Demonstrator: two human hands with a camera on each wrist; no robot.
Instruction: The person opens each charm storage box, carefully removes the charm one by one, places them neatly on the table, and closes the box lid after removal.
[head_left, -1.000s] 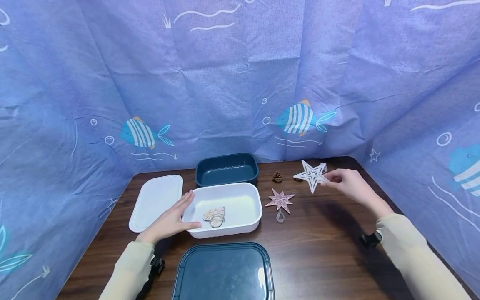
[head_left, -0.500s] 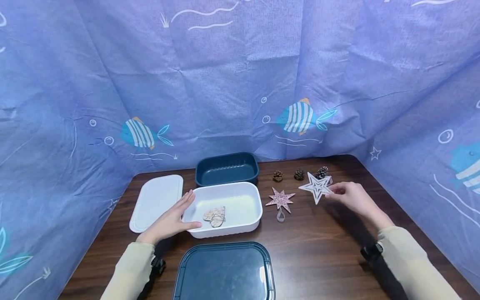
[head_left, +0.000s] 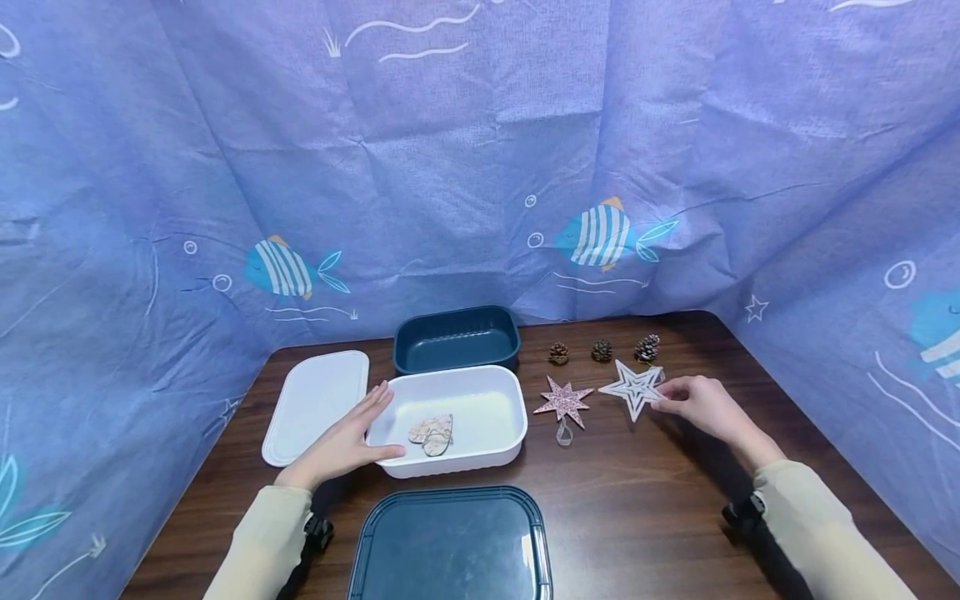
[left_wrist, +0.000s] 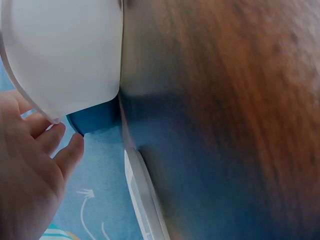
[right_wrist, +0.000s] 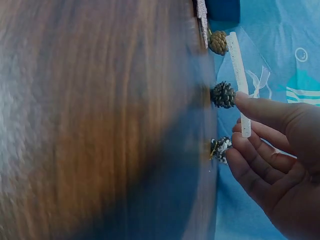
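My right hand [head_left: 708, 407] pinches a white star ornament [head_left: 632, 388] by one point at the right of the table. The right wrist view shows this star [right_wrist: 238, 70] edge-on, a small distance above the wood, thumb on one side and fingers on the other; a ribbon loop hangs from it. My left hand [head_left: 341, 443] lies at the left end of a white rectangular box [head_left: 465, 461], fingers extended along its rim and thumb at the front corner. In the left wrist view, its fingertips touch the box's rim [left_wrist: 55, 119]. Inside the box are heart-shaped pieces [head_left: 432, 433] with a mottled pattern.
A pink glitter star [head_left: 564, 401] lies between box and white star. Behind stand three pine cones [head_left: 602, 350]. A dark blue box [head_left: 456, 333] sits behind the white one, a white lid [head_left: 317, 404] at left, a dark blue lid [head_left: 452, 542] in front. Fish-print cloth [head_left: 480, 167] hangs behind.
My right hand has brought the white star toward me and lower, away from the pine cones it overlapped, so all three now show. My left hand stays at the white box.
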